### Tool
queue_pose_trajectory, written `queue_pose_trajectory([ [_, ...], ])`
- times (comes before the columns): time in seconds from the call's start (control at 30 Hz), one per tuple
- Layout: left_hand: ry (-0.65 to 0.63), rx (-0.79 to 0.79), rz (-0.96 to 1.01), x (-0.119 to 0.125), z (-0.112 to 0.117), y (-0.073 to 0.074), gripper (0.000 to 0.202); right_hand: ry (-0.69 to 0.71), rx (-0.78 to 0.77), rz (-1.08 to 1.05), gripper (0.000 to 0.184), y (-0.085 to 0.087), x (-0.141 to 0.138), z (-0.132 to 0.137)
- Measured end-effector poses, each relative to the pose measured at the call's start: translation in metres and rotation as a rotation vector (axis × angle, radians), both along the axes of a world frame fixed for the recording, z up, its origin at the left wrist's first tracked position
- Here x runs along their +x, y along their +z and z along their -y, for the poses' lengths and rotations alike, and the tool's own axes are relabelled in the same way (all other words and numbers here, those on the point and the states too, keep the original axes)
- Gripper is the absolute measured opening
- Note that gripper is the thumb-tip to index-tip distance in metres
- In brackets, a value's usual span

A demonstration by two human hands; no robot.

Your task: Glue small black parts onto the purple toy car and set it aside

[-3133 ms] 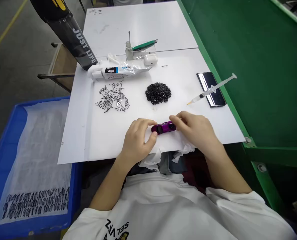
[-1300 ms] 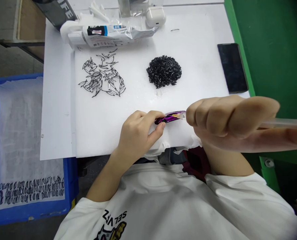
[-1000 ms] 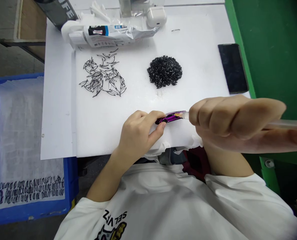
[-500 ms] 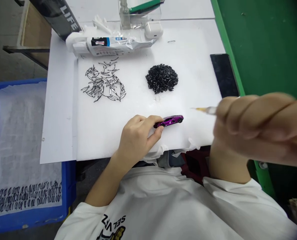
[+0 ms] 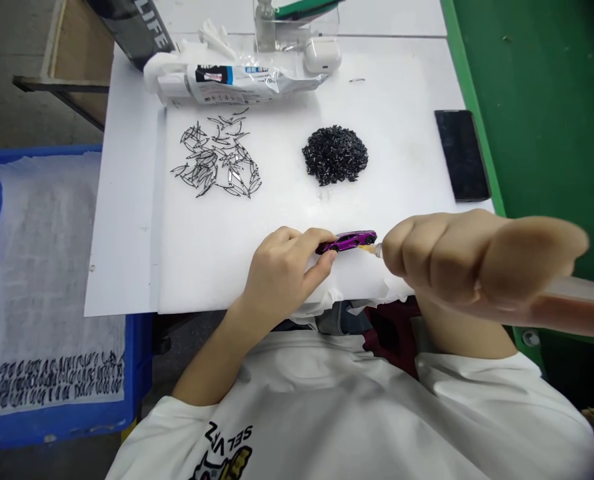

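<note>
A small purple toy car [image 5: 349, 241] lies on the white board [image 5: 287, 213] near its front edge. My left hand [image 5: 281, 277] is closed on the car's left end, pinching it between thumb and fingers. Close to the camera, my right hand [image 5: 471, 260] is wrapped in a fist round a clear syringe [image 5: 571, 310]. The syringe's yellowish tip [image 5: 371, 249] touches the car's right end. Most of the syringe barrel is hidden by my fingers or blurred.
A heap of small black parts [image 5: 335, 155] and a scatter of thin black wire pieces [image 5: 219, 163] lie further back. A glue tube [image 5: 231, 75], white earbud case [image 5: 321, 55] and dark phone [image 5: 461, 155] sit around them. A blue crate [image 5: 47, 293] stands on the left.
My right hand picked the syringe up from beside the phone, drew its tip away from the car half a second ago, and has brought it back against the car's right end. The left hand kept hold.
</note>
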State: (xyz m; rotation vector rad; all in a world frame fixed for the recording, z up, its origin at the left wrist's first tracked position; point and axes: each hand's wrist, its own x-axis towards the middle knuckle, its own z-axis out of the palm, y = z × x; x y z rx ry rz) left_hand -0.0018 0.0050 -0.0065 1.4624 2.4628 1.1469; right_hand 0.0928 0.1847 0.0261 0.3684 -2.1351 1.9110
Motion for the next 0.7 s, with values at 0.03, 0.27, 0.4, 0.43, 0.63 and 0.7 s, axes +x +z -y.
queue_pose_trajectory([
  [0.03,0.000,0.009,-0.002,0.000,0.000,0.000,0.019,0.081,-0.089,-0.128,0.053,-0.002,-0.003,0.004],
  [0.27,0.006,0.026,-0.032,0.000,-0.002,-0.001,0.019,0.218,-0.259,-0.358,0.056,-0.001,-0.018,0.019],
  [0.4,0.002,0.023,-0.028,0.000,-0.002,-0.001,0.019,0.186,-0.207,-0.348,0.057,-0.002,-0.017,0.018],
  [0.43,0.002,0.022,-0.026,0.000,-0.002,-0.001,0.019,0.183,-0.194,-0.345,0.058,-0.003,-0.016,0.017],
  [0.63,0.002,0.020,-0.029,0.000,-0.001,-0.002,0.019,0.124,-0.121,-0.310,0.062,-0.001,-0.014,0.017],
  [0.7,0.000,0.019,-0.028,0.000,-0.001,-0.002,0.019,0.090,-0.074,-0.273,0.063,0.001,-0.012,0.017],
])
